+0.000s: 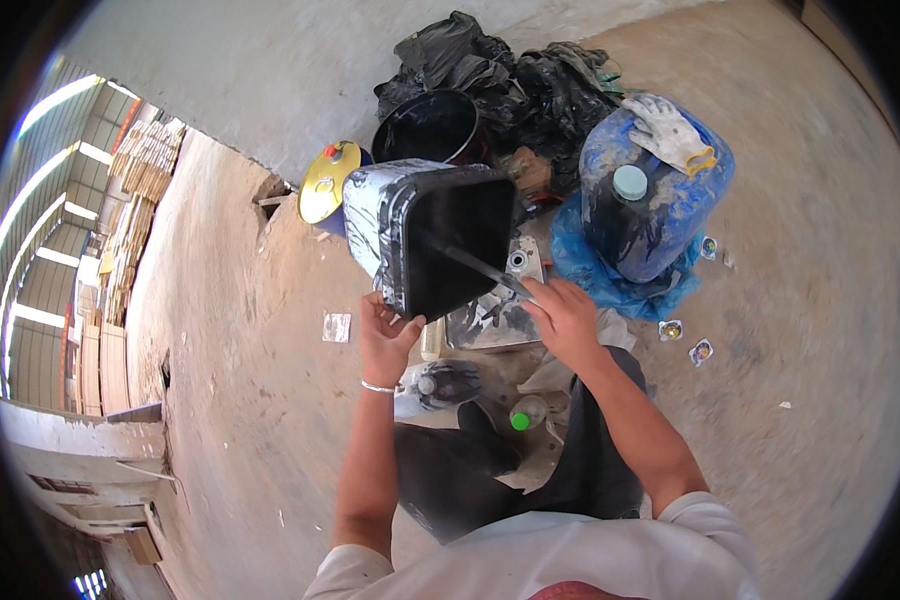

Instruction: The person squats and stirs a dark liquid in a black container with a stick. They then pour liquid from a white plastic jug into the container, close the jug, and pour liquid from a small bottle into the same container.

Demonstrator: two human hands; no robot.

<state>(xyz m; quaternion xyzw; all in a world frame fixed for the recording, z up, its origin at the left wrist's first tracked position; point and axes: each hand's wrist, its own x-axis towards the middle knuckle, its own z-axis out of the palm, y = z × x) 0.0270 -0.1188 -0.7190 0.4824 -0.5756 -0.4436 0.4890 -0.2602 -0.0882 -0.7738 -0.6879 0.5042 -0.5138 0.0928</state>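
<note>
A square white bucket (pixel 373 215), smeared with black and black inside, is tipped on its side with its mouth turned toward me. My left hand (pixel 385 335) grips its lower rim at the near corner, thumb on the edge. In my right hand (pixel 562 318), closed, is a long thin grey stick-like tool (pixel 482 266); its far end reaches into the bucket, where the dark inside hides its tip. Beneath the bucket, a black-stained metal can (pixel 500 318) with a round spout lies partly hidden. Closer to my legs are a stained clear bottle (pixel 440 385) and a green-capped bottle (pixel 527 414).
A blue drum (pixel 660 210) stands at the right on blue plastic, with a work glove (pixel 667 132) on top. Behind the bucket are a round black tub (pixel 427 128), a yellow-topped can (pixel 328 190) and black plastic bags (pixel 460 55). Small wrappers (pixel 701 351) litter the floor.
</note>
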